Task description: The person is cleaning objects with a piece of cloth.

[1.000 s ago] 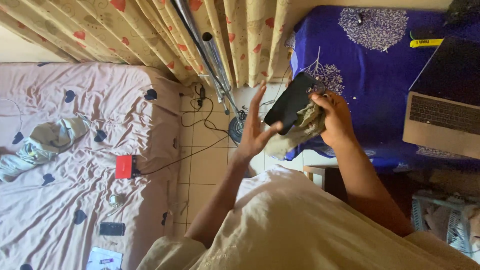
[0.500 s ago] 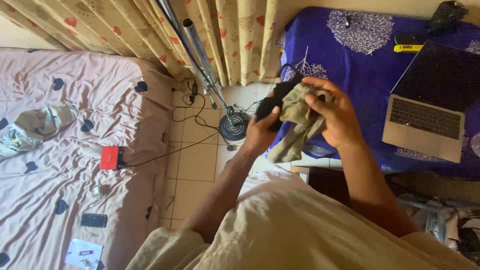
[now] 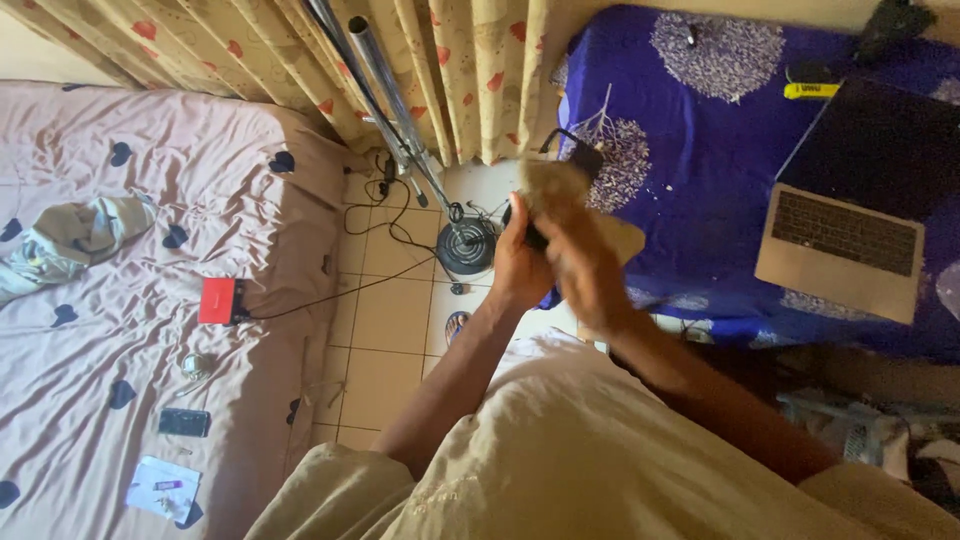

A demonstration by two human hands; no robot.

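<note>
The dark phone is held up above the tiled floor, between the 2 beds, and most of it is hidden: only a black top corner near the blue bedspread and a sliver beside the left thumb show. The left hand is closed around its lower part. A beige cloth, soft and crumpled, lies over the phone's face, and the right hand presses on it; that hand is smeared by motion blur, so whether its fingers pinch the cloth or only push it flat cannot be told. Both forearms rise from a loose cream garment that fills the bottom of the view. Below the hands stands a round black stand base with shiny metal poles slanting up toward the patterned curtains, and thin black cables trail across the tiles. To the right, an open silver laptop lies on the blue bedspread printed with pale tree shapes, its screen dark. To the left, a wrinkled pink sheet with dark hearts carries a small red box, a bunched pale garment and a second black phone.
</note>
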